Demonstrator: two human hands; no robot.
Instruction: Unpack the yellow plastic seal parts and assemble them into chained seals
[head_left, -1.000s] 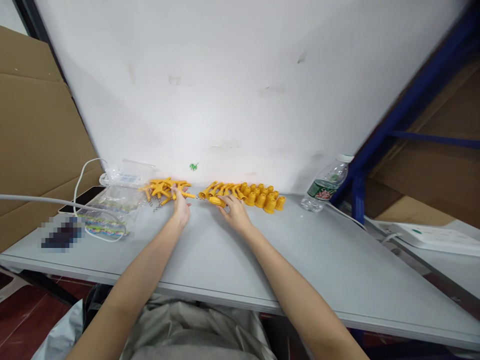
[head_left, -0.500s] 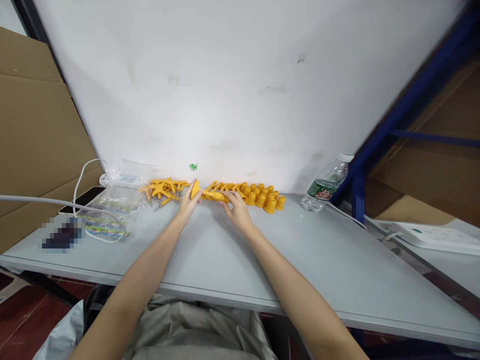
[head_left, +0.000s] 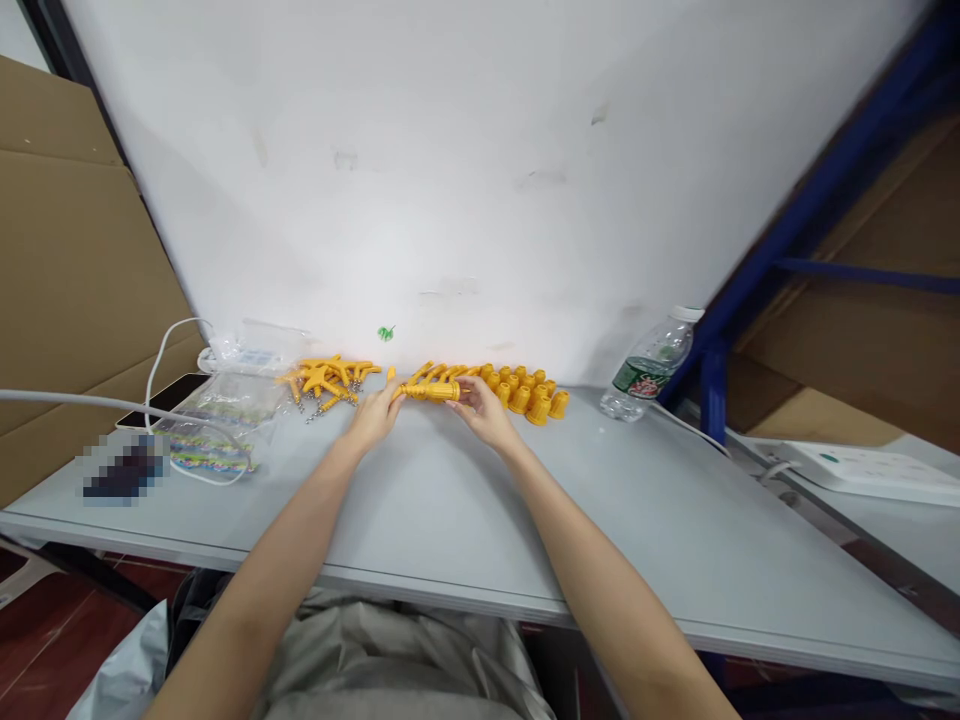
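Lying level between my two hands is a yellow star-topped plastic piece (head_left: 433, 392) with a ribbed, flared base. My left hand (head_left: 373, 418) is closed around its narrow neck, and the star end sticks up past the fingers. The thumb and fingers of my right hand (head_left: 484, 412) grip the wide base end. To the left lies a pile of yellow star pieces (head_left: 322, 378), some with small metal chains. Just behind the held piece is a row of slanting yellow parts (head_left: 429, 373), partly hidden. Several yellow ribbed cups (head_left: 538, 405) stand right of my right hand.
A clear water bottle (head_left: 651, 368) leans at the right, by a blue metal frame (head_left: 715, 392). Plastic bags (head_left: 232, 405), a white cable (head_left: 154, 375) and a dark phone (head_left: 176, 390) are at the left. A white panel (head_left: 480, 200) rises behind the table.
My right hand has shifted slightly right to the base end, uncovering more of the ribbed base. My left hand has turned, so the star appears edge-on.
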